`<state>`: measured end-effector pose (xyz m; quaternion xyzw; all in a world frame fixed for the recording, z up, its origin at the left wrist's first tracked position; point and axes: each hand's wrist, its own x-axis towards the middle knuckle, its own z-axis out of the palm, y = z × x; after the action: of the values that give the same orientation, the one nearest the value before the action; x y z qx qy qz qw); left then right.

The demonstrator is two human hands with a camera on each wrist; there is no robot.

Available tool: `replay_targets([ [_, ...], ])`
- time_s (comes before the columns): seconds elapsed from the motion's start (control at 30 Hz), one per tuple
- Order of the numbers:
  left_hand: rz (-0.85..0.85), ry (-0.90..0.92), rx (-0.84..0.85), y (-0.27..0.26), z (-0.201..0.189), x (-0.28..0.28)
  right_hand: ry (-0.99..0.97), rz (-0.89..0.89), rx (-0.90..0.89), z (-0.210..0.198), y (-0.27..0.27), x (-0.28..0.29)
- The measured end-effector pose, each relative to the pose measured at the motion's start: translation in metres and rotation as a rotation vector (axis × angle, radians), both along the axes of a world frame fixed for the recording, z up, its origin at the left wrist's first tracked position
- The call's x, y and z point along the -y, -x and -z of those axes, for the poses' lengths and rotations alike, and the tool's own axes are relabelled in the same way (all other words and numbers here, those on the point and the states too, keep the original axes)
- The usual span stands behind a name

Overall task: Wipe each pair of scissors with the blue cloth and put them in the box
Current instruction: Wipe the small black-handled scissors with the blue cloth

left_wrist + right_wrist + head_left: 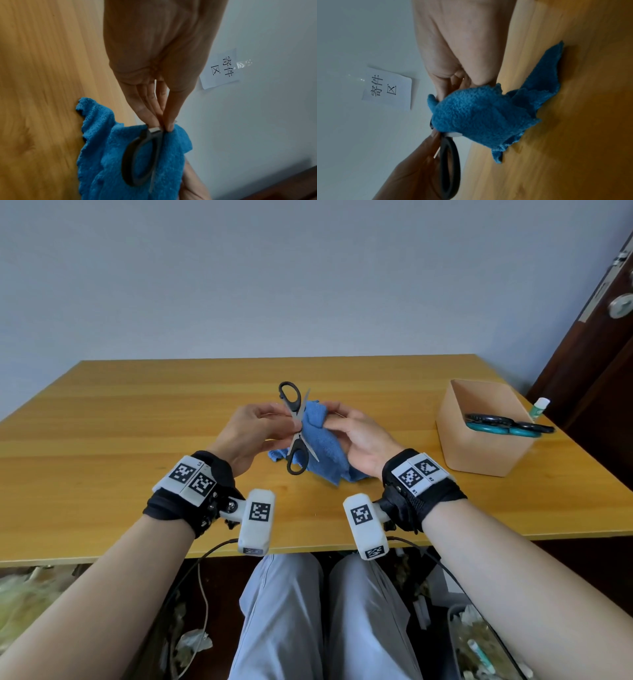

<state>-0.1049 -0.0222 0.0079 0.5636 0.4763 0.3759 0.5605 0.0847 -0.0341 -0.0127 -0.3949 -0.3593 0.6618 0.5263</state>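
Above a yellow wooden table (102, 440) with a fine streaked grain, a person's left hand (246, 436) pinches a pair of scissors (295, 428) at the pivot between thumb and fingertips; the pair stands open in a cross, grey metal blades and black oval plastic loops. The right hand (359, 436) grips a nubbly blue cloth (325, 453), fingers curled and pressing its folded top against one blade, while the ragged lower corners trail onto the tabletop. To the right stands a plain tan box (479, 446), square, open-topped, with rounded corners. In it lie more scissors (507, 424) with black and teal handles, the ends jutting over its right rim
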Motion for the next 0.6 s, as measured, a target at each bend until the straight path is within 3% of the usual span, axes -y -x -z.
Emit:
replay_targets([
  [0.23, -0.060, -0.040, -0.020, -0.012, -0.003, 0.007, 0.038, 0.105, 0.187, -0.001, 0.011, -0.002],
  [0.6, -0.073, -0.088, -0.025, -0.010, -0.009, 0.008, 0.062, 0.051, 0.197, -0.005, 0.007, -0.002],
])
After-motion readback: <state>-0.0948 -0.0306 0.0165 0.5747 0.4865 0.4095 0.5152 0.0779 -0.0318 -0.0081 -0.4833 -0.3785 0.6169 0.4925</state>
